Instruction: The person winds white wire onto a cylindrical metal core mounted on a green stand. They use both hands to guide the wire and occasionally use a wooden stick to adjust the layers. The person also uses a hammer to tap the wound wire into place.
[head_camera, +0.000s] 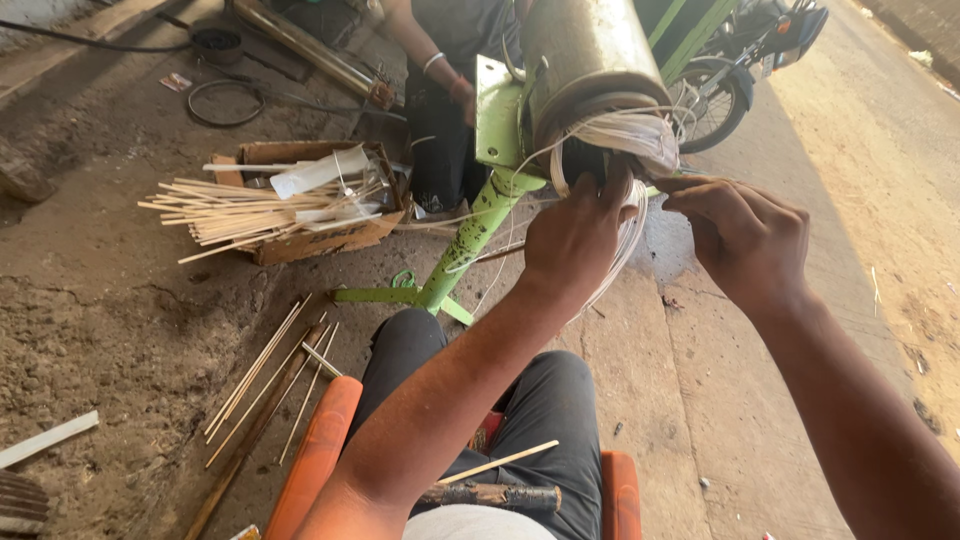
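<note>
Both hands work at the mouth of the big dull-metal motor cylinder (585, 60) on its lime-green painted steel stand (470, 235). Left hand (575, 240) has its fingers curled into the bundle of thin white insulated winding wires (635, 135) that loops out of the cylinder's open end and hangs down past the wrist. Right hand (745, 235) sits just beside it, thumb and forefinger pinched together at the edge of the bundle; whether a strand is actually caught in the pinch is too small to tell.

Handling judgement: wires look light, springy and slick, likely to kink and snag on neighbours; best taken a few strands at a time close to where they leave the slots, not by the hanging loop. Cylinder looks heavy and rigid, carried by the stand.

Outward: person's dark-trousered knees (545, 400) below, seated on an orange-edged seat (320, 455), with a rough wooden stick (490, 495) and a pale thin sliver (500, 462) across the lap. To the left, a torn cardboard box (320, 240) full of pale thin bamboo-like strips (250, 210); more loose strips (265, 375) on the cracked concrete floor (110, 310). Another person's arm with a bangle (435, 55) behind the stand. Motorcycle wheel (705, 105) at upper right.
</note>
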